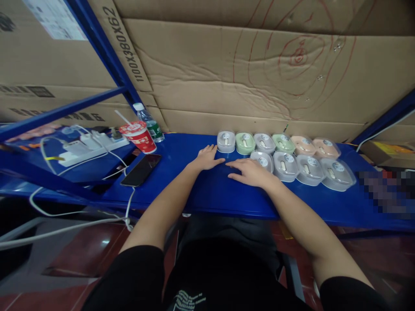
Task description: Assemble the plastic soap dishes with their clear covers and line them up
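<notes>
My left hand (pixel 207 158) lies on the blue table, fingers stretched out, close to the front left of a grey lidded container (pixel 226 142). Flat and with fingers apart, my right hand (pixel 248 171) rests beside the leftmost container of the front row (pixel 263 160) and partly covers it. Two rows of small plastic containers with clear lids and round labels run to the right. In the back row are grey, green (pixel 245 143) and peach ones (pixel 303 146); the front row is grey (pixel 285 166). Neither hand holds anything.
Left of my hands are a black phone (pixel 141 170), a red paper cup with a straw (pixel 139 137) and a water bottle (pixel 149 123). A white power strip (pixel 92 147) with cables sits farther left. A cardboard panel (pixel 201 65) stands behind the blue tabletop (pixel 223 196).
</notes>
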### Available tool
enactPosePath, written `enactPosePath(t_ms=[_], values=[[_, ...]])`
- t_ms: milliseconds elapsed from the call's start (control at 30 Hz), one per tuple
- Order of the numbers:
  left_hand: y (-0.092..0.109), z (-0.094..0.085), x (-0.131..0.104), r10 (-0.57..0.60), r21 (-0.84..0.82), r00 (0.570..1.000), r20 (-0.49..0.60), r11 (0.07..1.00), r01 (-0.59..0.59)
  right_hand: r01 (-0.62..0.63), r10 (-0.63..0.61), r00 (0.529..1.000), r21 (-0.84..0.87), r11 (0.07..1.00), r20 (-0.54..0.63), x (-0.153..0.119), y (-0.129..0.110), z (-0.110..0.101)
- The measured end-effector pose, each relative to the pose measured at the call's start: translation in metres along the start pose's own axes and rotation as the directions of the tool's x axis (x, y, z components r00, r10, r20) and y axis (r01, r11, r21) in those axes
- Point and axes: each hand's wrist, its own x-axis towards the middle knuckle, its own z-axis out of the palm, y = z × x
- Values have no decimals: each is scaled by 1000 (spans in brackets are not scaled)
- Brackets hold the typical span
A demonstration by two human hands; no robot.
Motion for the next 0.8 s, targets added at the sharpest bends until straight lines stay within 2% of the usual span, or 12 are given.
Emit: enactPosePath(t_ms=[200, 333, 500, 600, 800], values=[[-6, 3, 2, 26, -2, 999, -19, 1000, -26, -10, 10, 1000, 5, 1000, -7, -1, -2, -1], [-6, 2, 3, 27, 0, 1000, -10, 1000, -27, -2, 3, 997, 10, 1000, -77, -3, 8, -8], [-4, 1, 2, 8, 3, 1000, 7, 1000, -8, -132, 122, 976, -42, 990, -182, -7, 22, -20], [-5, 1, 1, 23, 2, 1000, -5, 1000, -23, -161, 147, 973, -66, 985, -178, -7, 23, -19], [-4, -4, -1, 42, -6, 999, 3, 999, -42, -107, 98, 988, -64, 992, -119, -3, 15, -7]])
